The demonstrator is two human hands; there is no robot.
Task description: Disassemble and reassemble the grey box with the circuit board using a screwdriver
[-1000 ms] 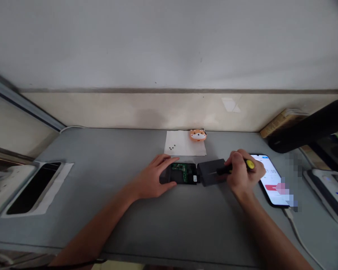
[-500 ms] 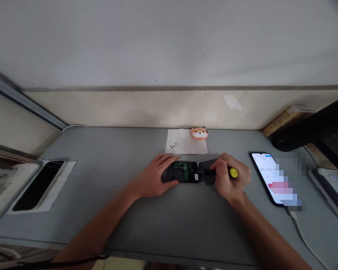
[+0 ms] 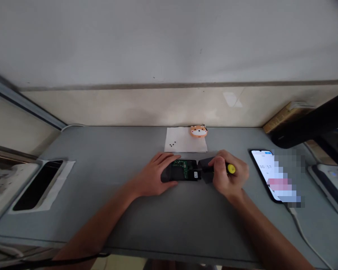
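An opened black electronic device (image 3: 176,174) lies flat on the grey desk, its green circuit board (image 3: 185,170) exposed. My left hand (image 3: 156,174) clasps the device's left end, thumb along the near edge and fingers along the far edge. In my right hand (image 3: 231,174) is a screwdriver (image 3: 231,169) with a dark handle and a yellow end cap. Its shaft points left to the device's right end; whether the tip sits in a screw is too small to tell. A dark flat piece (image 3: 206,177) lies partly beneath the right hand, against the device's right end.
Behind the device, white paper (image 3: 184,144) bears several tiny dark screws (image 3: 172,144) and an orange animal-faced case (image 3: 198,131). A lit phone (image 3: 266,170) with a cable lies right. Another phone (image 3: 38,185) rests on paper at left, beside a white power strip (image 3: 12,183).
Both hands keep their grips and the device stays in place. The whole view has shifted very slightly.
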